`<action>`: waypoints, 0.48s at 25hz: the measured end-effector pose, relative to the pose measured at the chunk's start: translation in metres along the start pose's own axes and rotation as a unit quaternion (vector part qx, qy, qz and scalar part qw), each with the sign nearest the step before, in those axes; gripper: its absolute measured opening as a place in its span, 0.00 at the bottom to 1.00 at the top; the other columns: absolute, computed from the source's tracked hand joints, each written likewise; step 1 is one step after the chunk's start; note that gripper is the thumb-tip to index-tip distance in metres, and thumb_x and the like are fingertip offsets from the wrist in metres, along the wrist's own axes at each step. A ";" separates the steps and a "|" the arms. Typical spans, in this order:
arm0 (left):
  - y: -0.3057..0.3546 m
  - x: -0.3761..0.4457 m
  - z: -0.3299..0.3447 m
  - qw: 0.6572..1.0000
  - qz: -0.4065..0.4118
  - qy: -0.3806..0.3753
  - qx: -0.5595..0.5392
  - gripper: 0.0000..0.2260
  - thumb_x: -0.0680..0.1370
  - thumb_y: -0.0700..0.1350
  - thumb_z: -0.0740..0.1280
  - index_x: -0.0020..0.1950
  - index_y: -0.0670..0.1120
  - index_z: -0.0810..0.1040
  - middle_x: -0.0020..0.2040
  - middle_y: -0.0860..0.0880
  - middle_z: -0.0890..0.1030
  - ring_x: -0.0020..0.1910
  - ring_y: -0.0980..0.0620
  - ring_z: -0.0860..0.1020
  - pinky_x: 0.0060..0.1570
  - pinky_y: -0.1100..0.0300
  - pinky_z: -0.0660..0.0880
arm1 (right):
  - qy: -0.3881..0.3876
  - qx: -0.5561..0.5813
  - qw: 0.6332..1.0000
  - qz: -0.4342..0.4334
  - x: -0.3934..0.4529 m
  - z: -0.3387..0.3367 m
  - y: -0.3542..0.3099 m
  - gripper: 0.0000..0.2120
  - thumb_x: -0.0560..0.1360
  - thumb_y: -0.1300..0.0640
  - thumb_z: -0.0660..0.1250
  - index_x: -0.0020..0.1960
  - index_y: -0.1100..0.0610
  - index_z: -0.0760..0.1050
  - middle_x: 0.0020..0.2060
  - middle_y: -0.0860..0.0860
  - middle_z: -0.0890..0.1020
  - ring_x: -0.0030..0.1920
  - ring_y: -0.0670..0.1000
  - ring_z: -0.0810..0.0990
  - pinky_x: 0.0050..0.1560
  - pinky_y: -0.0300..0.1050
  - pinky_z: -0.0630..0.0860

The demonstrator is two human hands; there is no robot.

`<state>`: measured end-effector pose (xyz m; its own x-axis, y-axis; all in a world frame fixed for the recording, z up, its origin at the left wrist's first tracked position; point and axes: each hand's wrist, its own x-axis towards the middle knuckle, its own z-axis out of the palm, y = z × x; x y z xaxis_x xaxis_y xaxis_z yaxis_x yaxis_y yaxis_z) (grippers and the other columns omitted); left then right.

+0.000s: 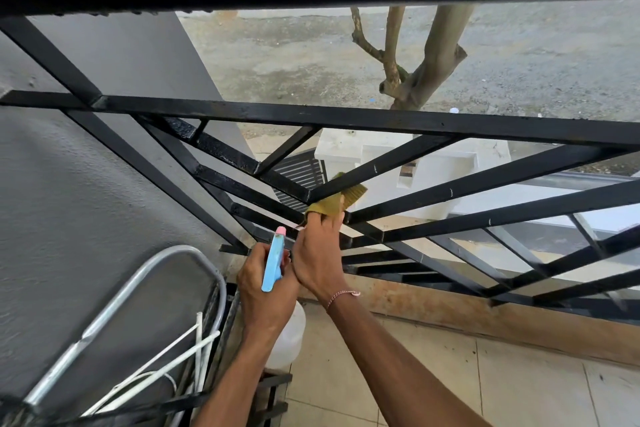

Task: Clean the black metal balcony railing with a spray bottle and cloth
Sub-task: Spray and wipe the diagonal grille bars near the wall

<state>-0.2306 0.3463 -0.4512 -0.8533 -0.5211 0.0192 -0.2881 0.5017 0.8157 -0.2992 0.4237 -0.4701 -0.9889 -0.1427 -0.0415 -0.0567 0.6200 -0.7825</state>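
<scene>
Balcony tiles and a street lie beyond the black railing [346, 116], where a right hand [317, 260] pinches an olive cloth [332, 203] against converging bars and a left hand [265, 291] grips a spray bottle [273, 262]. Loosely held, the cloth could slip through to the street.

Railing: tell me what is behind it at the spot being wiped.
Behind the railing, the yellow-green cloth pokes between the bars, held by the right hand. Beyond lie a white structure, a tree trunk and paved ground. The bars and cloth hide what lies directly behind them.
</scene>
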 end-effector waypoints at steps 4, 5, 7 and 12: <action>0.000 0.001 -0.008 1.000 -0.002 0.003 0.020 0.12 0.76 0.35 0.71 0.39 0.47 0.71 0.32 0.50 0.68 0.30 0.52 0.68 0.31 0.52 0.69 | -0.020 -0.114 0.991 -0.062 -0.006 -0.013 0.009 0.17 0.80 0.50 0.51 0.58 0.58 0.72 0.59 0.61 0.76 0.68 0.64 0.70 0.72 0.65 0.66; 0.001 0.000 -0.007 1.000 -0.001 0.000 0.017 0.13 0.76 0.36 0.71 0.39 0.47 0.70 0.31 0.51 0.68 0.30 0.52 0.67 0.31 0.53 0.68 | -0.031 -0.121 0.990 -0.072 -0.006 -0.019 0.018 0.20 0.80 0.46 0.48 0.59 0.56 0.71 0.60 0.59 0.75 0.67 0.62 0.70 0.71 0.63 0.67; 0.002 0.001 -0.006 1.000 0.004 0.002 0.006 0.12 0.76 0.36 0.71 0.39 0.47 0.70 0.31 0.52 0.67 0.30 0.52 0.67 0.31 0.52 0.69 | -0.048 -0.191 0.977 -0.085 -0.004 -0.030 0.034 0.22 0.81 0.45 0.49 0.66 0.56 0.69 0.67 0.59 0.72 0.72 0.59 0.67 0.75 0.59 0.63; 0.011 0.006 -0.011 1.000 0.017 -0.004 0.006 0.11 0.78 0.38 0.71 0.40 0.47 0.71 0.33 0.51 0.69 0.31 0.53 0.68 0.32 0.52 0.71 | -0.009 -0.320 0.946 -0.056 -0.002 -0.021 0.019 0.14 0.75 0.62 0.71 0.59 0.64 0.78 0.56 0.65 0.80 0.64 0.65 0.77 0.76 0.61 0.62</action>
<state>-0.2339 0.3416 -0.4354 -0.8664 -0.4975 0.0425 -0.2635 0.5279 0.8074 -0.3012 0.4523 -0.4720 -0.9693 -0.2456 0.0042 -0.2391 0.9392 -0.2463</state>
